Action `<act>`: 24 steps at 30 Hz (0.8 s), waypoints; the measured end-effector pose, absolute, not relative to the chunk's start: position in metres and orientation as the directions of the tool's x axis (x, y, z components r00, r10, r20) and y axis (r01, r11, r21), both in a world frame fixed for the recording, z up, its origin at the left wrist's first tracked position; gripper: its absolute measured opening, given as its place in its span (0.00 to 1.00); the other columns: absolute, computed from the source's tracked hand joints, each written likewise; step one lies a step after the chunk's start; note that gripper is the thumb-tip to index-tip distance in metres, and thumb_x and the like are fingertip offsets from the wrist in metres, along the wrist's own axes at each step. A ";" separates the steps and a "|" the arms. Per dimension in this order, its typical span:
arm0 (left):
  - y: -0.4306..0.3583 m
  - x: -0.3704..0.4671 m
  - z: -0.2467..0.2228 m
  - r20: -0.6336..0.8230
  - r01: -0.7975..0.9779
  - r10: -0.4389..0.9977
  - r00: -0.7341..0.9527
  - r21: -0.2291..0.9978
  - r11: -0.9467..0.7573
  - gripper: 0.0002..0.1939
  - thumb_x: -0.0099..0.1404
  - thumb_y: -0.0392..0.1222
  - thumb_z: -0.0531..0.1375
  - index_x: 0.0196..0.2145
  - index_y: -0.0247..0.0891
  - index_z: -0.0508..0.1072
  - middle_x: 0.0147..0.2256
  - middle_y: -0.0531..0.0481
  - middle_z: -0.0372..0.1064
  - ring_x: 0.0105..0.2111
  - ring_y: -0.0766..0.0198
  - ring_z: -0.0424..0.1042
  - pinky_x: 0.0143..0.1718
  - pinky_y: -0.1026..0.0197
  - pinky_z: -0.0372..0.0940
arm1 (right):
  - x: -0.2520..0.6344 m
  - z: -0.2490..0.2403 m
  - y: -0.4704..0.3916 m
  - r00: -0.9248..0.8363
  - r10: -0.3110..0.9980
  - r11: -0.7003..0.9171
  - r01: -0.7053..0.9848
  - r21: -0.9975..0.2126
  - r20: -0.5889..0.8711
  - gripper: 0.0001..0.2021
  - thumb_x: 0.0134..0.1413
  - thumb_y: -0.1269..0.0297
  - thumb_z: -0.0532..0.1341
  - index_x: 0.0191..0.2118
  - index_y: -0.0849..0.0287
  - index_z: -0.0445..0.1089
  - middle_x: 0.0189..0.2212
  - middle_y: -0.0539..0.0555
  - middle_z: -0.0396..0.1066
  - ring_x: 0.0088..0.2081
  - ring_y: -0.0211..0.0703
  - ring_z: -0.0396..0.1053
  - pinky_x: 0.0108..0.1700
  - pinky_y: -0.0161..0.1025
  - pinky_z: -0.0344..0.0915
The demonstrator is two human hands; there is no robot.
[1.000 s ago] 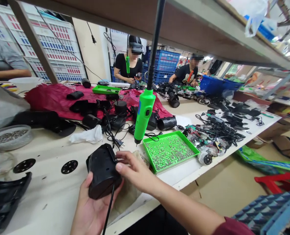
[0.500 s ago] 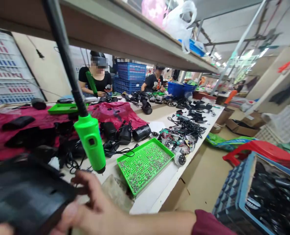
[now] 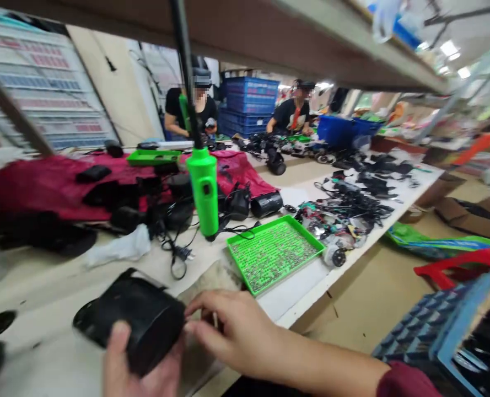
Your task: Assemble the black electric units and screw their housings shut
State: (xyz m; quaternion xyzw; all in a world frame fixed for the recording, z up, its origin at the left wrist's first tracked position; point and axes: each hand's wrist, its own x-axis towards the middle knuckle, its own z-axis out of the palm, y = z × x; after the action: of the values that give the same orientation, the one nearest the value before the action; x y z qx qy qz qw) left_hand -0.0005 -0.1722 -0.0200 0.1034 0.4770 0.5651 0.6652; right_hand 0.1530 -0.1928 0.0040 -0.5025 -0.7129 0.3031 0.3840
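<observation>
Over the last second the housing (image 3: 133, 314) turns in my left hand (image 3: 156, 377), its round end now angled toward my right hand (image 3: 245, 328). Left thumb and fingers grip it above the table (image 3: 42, 325); right fingertips curl at its edge, pinching or merely touching, I can't tell. The driver (image 3: 204, 190) hangs unheld, so I judge this as positioning.

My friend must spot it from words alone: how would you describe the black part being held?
Find the long pale table under the overhead shelf. At its near side, left of the green tray of small metal pieces, look for the wearer's left hand. The black casing is the one in that hand, while the other black parts nearby lie on the table or the pink cloth.
</observation>
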 end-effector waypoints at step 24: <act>-0.186 0.009 -0.019 -0.569 -0.683 0.809 -0.150 0.651 0.331 0.29 0.54 0.53 0.67 0.50 0.36 0.74 0.39 0.45 0.78 0.43 0.55 0.76 0.43 0.60 0.72 | 0.157 -0.013 -0.172 -0.209 0.977 0.092 0.208 -0.974 0.047 0.32 0.52 0.46 0.65 0.58 0.59 0.61 0.54 0.63 0.65 0.52 0.50 0.67 0.50 0.46 0.66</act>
State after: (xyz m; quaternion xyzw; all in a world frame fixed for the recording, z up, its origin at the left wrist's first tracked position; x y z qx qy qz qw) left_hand 0.0093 -0.1858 -0.0189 0.0633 0.4945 0.5750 0.6487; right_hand 0.1569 -0.1717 -0.0131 -0.4799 -0.6172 0.4730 0.4062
